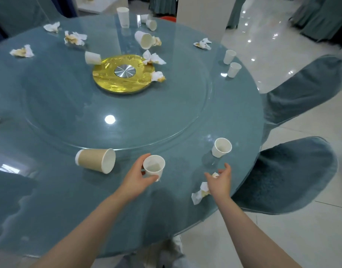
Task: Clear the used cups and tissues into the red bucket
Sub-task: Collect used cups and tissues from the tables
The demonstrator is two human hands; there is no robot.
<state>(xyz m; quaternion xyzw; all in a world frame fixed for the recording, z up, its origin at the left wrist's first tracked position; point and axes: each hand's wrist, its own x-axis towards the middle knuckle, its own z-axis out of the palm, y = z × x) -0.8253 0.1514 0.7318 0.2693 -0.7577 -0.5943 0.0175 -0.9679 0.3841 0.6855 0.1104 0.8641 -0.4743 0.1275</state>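
My left hand (pixel 136 178) grips a small white paper cup (pixel 154 166) near the table's front edge. My right hand (pixel 219 179) hovers with fingers apart over a crumpled stained tissue (pixel 200 193), partly covering it. Another white cup (pixel 221 147) stands upright just beyond that hand. A brown sleeved cup (pixel 96 160) lies on its side to the left. Several more cups and tissues are scattered across the far half of the table. A sliver of red (pixel 168 18), possibly the red bucket, shows behind the far edge.
The round table (pixel 50 200) has a glass top and a glass turntable with a gold hub (pixel 123 74). Two teal covered chairs (pixel 294 176) stand at the right. A white pillar (pixel 203 16) rises behind the table. Glossy tiled floor lies to the right.
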